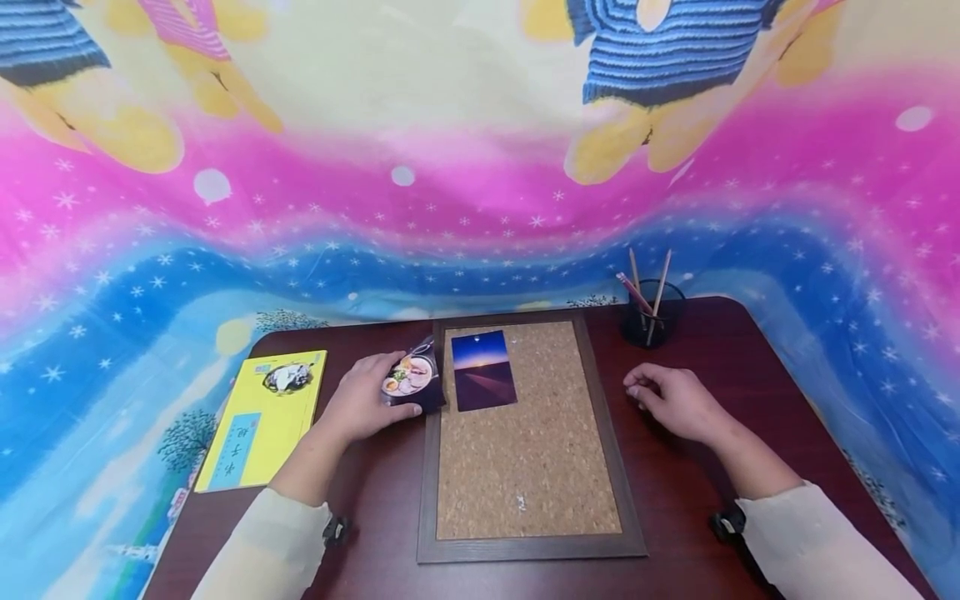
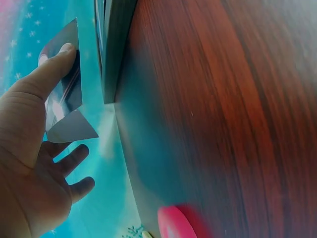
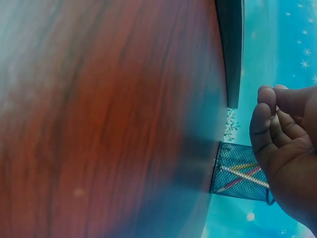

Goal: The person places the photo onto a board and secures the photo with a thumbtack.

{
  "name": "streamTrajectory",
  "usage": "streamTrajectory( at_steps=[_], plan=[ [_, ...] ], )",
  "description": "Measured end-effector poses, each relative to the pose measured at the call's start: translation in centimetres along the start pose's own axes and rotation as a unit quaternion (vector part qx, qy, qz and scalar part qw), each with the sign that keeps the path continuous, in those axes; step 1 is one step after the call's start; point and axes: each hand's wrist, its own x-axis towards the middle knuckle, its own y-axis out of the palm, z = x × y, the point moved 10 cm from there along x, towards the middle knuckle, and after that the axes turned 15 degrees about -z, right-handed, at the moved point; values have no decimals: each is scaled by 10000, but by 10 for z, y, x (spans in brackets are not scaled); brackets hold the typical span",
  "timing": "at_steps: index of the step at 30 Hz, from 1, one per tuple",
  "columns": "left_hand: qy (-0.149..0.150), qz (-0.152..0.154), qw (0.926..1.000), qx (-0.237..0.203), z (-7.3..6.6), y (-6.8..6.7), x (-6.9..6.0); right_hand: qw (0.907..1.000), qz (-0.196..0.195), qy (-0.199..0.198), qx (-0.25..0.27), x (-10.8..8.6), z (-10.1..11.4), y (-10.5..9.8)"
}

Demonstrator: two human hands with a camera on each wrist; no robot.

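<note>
My left hand (image 1: 367,396) (image 2: 34,119) pinches a glossy food photo (image 1: 411,377) (image 2: 69,94) between thumb and fingers, over the left edge of the framed cork board (image 1: 532,458). The photo's lower corner bends in the left wrist view. A sunset photo (image 1: 484,375) lies on the cork at the upper left, with a small pin near its top edge. Right of the board, my right hand (image 1: 678,402) (image 3: 290,144) hovers with curled fingers, thumb tip against index finger; nothing shows between them.
A yellow book (image 1: 288,425) lies on the table (image 1: 375,517) at the left. The black mesh holder (image 1: 637,331) (image 3: 237,181) with several pencils stands at the back right. On the cork is a small pale object (image 1: 521,503) near the bottom. Printed cloth hangs behind the table.
</note>
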Motion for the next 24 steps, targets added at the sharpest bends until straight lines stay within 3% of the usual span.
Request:
streamTrajectory(
  at_steps=[8, 24],
  plan=[
    [462, -63, 9989, 6, -27, 4, -3, 9997, -104, -147, 169, -2, 10, 5],
    [761, 264, 9964, 245, -72, 18, -14, 9991, -66, -259, 325, -4, 30, 18]
  ],
)
